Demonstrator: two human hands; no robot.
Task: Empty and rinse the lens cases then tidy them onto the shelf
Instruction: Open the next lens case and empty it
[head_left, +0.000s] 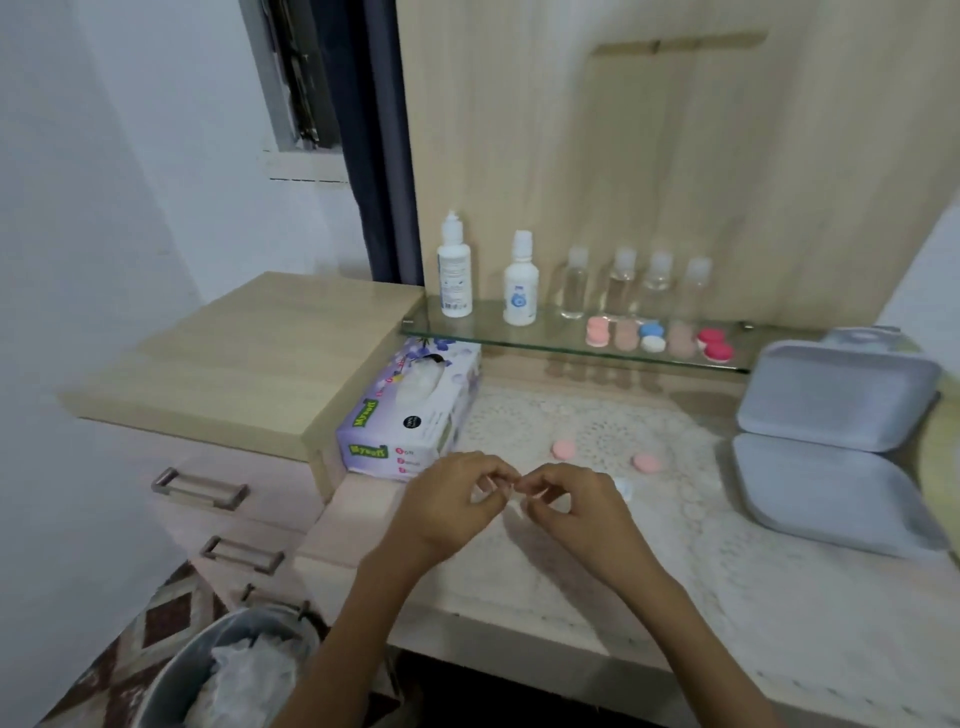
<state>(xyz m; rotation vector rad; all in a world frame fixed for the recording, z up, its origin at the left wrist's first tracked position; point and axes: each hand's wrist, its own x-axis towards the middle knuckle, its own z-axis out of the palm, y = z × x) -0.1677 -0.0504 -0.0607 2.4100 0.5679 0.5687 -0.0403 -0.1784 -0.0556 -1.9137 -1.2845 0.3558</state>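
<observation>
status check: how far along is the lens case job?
Done: five cases sit on the glass shelf. In hand: left hand and right hand pinch a small pale piece between them, too blurred to identify. Left: two pink caps lie loose on the lace mat, so one case seems unassembled and unshelved. Rinsing can't be judged.

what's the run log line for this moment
left hand and right hand: pinch small pale item, identity unclear | lace mat: two pink caps loose | glass shelf: five lens cases
</observation>
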